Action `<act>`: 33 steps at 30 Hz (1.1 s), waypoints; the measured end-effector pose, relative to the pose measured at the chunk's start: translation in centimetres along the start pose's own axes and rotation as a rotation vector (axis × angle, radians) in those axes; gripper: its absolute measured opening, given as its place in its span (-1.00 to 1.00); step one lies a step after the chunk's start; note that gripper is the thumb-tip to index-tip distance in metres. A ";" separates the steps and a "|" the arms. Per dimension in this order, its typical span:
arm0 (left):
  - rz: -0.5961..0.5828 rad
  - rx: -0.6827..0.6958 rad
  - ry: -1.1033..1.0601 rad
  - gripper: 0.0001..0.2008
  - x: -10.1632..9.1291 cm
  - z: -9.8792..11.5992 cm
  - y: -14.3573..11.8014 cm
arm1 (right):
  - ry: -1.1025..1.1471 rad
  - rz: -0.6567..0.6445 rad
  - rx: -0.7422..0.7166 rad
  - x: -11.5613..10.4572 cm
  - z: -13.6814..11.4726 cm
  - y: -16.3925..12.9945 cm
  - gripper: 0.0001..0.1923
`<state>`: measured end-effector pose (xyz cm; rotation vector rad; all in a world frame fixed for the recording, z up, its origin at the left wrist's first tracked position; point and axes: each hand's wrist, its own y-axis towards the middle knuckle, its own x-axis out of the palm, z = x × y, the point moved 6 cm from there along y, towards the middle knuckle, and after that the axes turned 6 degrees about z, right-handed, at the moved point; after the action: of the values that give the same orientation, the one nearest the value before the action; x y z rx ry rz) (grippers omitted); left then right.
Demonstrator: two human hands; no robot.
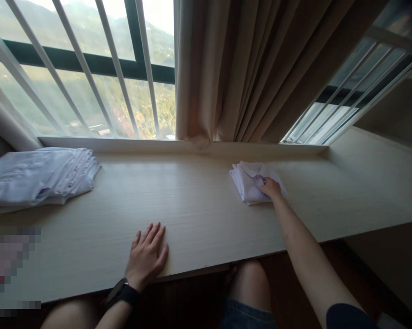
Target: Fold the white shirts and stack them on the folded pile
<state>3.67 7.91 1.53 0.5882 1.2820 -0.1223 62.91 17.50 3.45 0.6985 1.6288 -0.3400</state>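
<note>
Left hand (146,256), flattened, is lying palm down on the table (181,205), its fingers a little spread; watch (118,291) is circling that wrist; right hand (271,188), well apart from the left, is touching the top of a stack (241,183) of folded white cloth, whether pinching it one cannot tell; larger white pile (41,176) is lying beyond and leftward of the left hand; curtain (219,77) is hanging beyond both hands.
</note>
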 end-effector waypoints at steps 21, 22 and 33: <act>0.007 0.009 0.004 -0.43 0.0 0.1 0.1 | -0.136 0.274 -0.089 0.2 -3.0 -2.9 -0.44; 0.005 0.010 0.006 -0.43 0.1 0.1 0.1 | -0.138 0.232 -0.083 1.0 -3.0 -3.1 -0.42; 0.008 0.000 -0.023 -0.43 -0.1 0.0 0.1 | -0.146 0.129 -0.184 4.1 -5.7 -4.4 -0.31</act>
<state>3.70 7.91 1.65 0.5907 1.2574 -0.1222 55.52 18.43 -0.24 0.6202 1.4476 -0.1417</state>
